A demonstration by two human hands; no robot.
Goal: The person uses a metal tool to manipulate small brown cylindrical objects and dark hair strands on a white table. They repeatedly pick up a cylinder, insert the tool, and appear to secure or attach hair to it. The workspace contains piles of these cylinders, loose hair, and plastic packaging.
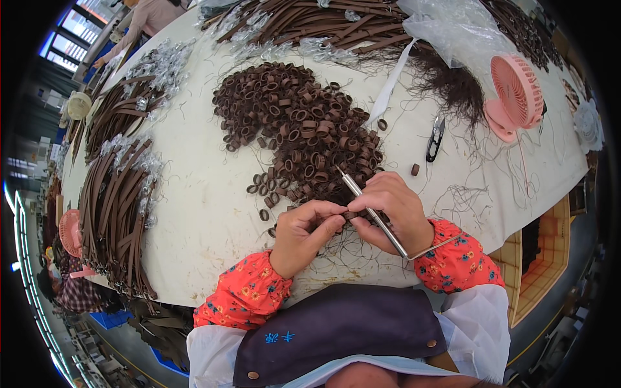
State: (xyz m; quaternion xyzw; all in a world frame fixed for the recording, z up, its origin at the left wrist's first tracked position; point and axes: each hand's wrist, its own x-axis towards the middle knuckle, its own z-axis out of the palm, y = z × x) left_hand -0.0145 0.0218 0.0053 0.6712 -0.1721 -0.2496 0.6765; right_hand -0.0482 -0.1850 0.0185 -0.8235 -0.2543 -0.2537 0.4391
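Observation:
My left hand (pixel 303 234) is closed, pinching a small brown strap loop (pixel 350 215) between thumb and fingertips. My right hand (pixel 404 210) holds a slim silver pen-shaped tool (pixel 352 185) with a thin pointed tip and a cord at its back end. The tool's tip points up and left, away from the held loop. My right thumb and fingertips also meet at this loop, which the fingers partly hide. Just beyond both hands lies a large heap of similar brown loops (pixel 304 123). Loose dark threads (pixel 349 258) lie under and around my hands.
Brown straps (pixel 116 213) with clear plastic wrapping lie at the left, and more straps (pixel 304 26) lie along the far side. Thread snips (pixel 436 139), a single loop (pixel 414 169) and a pink fan (pixel 515 94) stand or lie to the right. Another person's arm (pixel 129 32) shows far left.

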